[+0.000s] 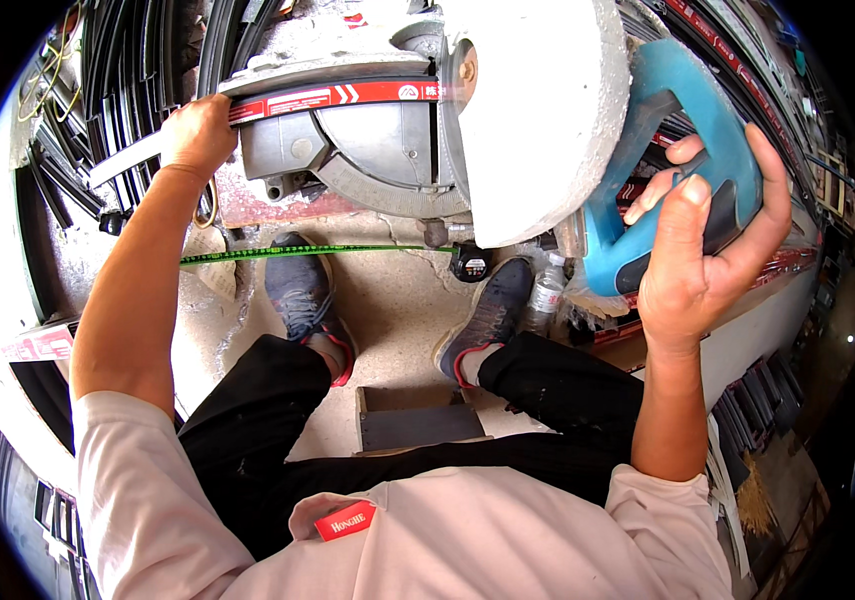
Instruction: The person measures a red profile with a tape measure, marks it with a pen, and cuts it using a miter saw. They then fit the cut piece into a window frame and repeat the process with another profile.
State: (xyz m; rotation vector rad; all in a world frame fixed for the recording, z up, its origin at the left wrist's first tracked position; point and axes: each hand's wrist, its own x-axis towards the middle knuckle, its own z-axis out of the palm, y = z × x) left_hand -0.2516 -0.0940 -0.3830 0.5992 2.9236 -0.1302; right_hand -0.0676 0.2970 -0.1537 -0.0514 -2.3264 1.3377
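Note:
A mitre saw [363, 180] with a grey metal base stands in front of me, its big white blade guard [548, 120] at the upper middle. Across the base, along the fence, lies a long strip [348, 97] with red printed film; its bare pale end sticks out to the left. My left hand [198, 135] is closed around this strip near the left end of the fence. At the right, my right hand [693, 270] is wrapped loosely around the saw's blue loop handle [613, 225], some fingers reaching through the loop. The guard hides the blade and the strip's right part.
Below the saw, a tape measure [471, 262] has its green blade drawn out leftward. A plastic bottle [546, 295] stands by my right shoe. Dark profiles [138, 70] are heaped at the far left, more at right. A wooden box [418, 425] sits between my legs.

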